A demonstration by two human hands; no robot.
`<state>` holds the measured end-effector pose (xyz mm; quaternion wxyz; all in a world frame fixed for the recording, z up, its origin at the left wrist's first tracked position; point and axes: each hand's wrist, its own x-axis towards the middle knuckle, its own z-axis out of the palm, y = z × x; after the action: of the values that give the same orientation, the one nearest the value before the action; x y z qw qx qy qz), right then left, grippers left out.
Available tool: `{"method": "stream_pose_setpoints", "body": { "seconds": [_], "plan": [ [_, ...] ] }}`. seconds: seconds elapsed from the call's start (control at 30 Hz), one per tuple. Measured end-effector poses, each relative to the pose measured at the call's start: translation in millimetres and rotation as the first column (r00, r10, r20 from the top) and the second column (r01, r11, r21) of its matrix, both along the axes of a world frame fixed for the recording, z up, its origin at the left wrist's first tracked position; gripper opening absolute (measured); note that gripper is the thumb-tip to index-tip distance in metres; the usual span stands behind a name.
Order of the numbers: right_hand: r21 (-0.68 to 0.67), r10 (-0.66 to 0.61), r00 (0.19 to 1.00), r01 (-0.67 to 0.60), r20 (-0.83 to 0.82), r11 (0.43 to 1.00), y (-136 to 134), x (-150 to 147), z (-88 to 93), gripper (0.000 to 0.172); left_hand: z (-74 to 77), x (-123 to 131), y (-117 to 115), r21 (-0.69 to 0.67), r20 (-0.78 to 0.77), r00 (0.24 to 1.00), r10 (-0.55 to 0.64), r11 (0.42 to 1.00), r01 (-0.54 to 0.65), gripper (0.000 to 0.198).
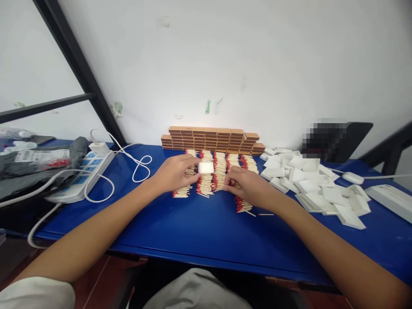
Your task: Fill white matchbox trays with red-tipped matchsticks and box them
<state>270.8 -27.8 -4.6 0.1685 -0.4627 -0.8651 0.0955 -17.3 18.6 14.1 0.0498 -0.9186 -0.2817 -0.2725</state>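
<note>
Rows of red-tipped matches [220, 171] lie on the blue table [199, 231] in front of me. My left hand [175, 171] is closed on a small white tray [206, 167], held just above the matches. Beside it, my right hand [249, 186] rests on the matches with its fingertips pinched on a few of them. A stacked wall of brown matchbox sleeves [212, 139] stands behind the matches against the white wall.
A heap of several white empty trays [317, 184] lies at the right. A white power strip [83, 176] with cables [138, 165] and a grey bag [38, 165] sit at the left. A white mouse [352, 177] and keyboard [391, 201] lie at far right.
</note>
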Motion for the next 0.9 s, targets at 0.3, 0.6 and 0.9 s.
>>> {"method": "stream_pose_setpoints", "body": {
  "seconds": [0.3, 0.6, 0.9],
  "plan": [
    [-0.027, 0.005, 0.999, -0.006, -0.034, 1.000, -0.5, 1.6, 3.6, 0.011, -0.8, -0.9, 0.9, -0.033, -0.025, 1.000, -0.014, 0.999, 0.013, 0.036],
    [0.029, 0.018, 0.995, -0.015, -0.102, 0.999, -0.2, 3.8, 5.9, 0.013, -5.8, 1.0, 0.5, -0.022, -0.067, 0.997, -0.026, 0.999, 0.025, 0.037],
    [0.042, 0.006, 0.994, -0.002, -0.105, 0.999, 0.1, 4.3, 4.3, 0.012, -5.8, 1.5, 0.9, -0.038, -0.079, 0.996, -0.029, 0.999, 0.026, 0.037]
  ]
}}
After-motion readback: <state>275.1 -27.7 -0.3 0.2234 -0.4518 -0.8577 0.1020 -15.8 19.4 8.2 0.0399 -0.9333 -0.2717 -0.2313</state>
